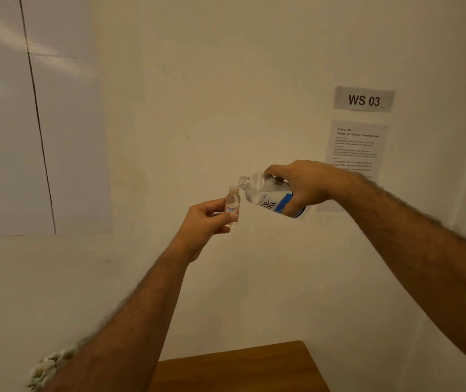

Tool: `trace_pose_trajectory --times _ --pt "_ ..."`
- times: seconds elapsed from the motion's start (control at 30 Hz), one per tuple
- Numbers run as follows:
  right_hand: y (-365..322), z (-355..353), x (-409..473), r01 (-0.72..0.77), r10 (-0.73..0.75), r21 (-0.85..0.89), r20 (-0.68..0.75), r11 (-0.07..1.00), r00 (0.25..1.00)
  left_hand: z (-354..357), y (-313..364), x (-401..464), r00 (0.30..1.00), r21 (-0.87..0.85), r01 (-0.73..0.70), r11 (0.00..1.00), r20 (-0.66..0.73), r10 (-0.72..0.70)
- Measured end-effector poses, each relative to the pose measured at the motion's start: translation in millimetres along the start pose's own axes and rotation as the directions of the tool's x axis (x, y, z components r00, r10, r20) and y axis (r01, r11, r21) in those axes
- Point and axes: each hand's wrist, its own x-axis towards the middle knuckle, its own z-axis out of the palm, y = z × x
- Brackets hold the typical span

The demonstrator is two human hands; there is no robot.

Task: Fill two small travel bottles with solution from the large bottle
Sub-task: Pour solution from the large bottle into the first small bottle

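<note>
Held up in front of the wall [226, 94]: small travel bottle [232, 206] upright in the left hand [206, 224], large bottle [271, 195] tipped on its side in the right hand [305, 185], just right of and slightly above it, open neck right over the small one's mouth. Behind the right hand, on the wall, an instruction sheet [357, 145] below a sign [364, 99]. Low down, a wooden table [240, 369], with flowers [49, 366] off to its left.
</note>
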Motion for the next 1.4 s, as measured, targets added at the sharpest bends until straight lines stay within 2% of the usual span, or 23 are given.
trace_pose_trajectory --times 0.23,0.43,0.77,1.07,1.4 --pt "-1.6 23.6 -6.9 -0.003 0.008 0.236 -0.023 0.972 1.000 2.6 -1.7 -3.4 1.000 -0.012 0.004 1.000 0.001 -0.004" --pt "-9.7 51.5 -14.7 0.000 0.023 0.429 -0.047 0.903 0.999 6.0 -7.8 -7.4 1.000 0.006 0.027 1.000 0.001 -0.027" --pt "-15.0 98.1 -23.8 -0.030 0.076 0.583 -0.054 0.812 0.996 11.3 -22.6 -15.4 0.998 0.018 0.069 0.997 -0.004 -0.069" --pt "-23.9 137.7 -32.1 -0.057 0.162 0.759 -0.065 0.648 0.985 18.7 -38.7 -22.4 0.997 0.023 0.076 0.997 -0.025 -0.076" --pt "-36.8 203.4 -46.0 -0.108 0.276 0.881 -0.026 0.460 0.961 19.2 -79.4 -41.6 0.991 0.032 0.126 0.992 -0.060 -0.124"
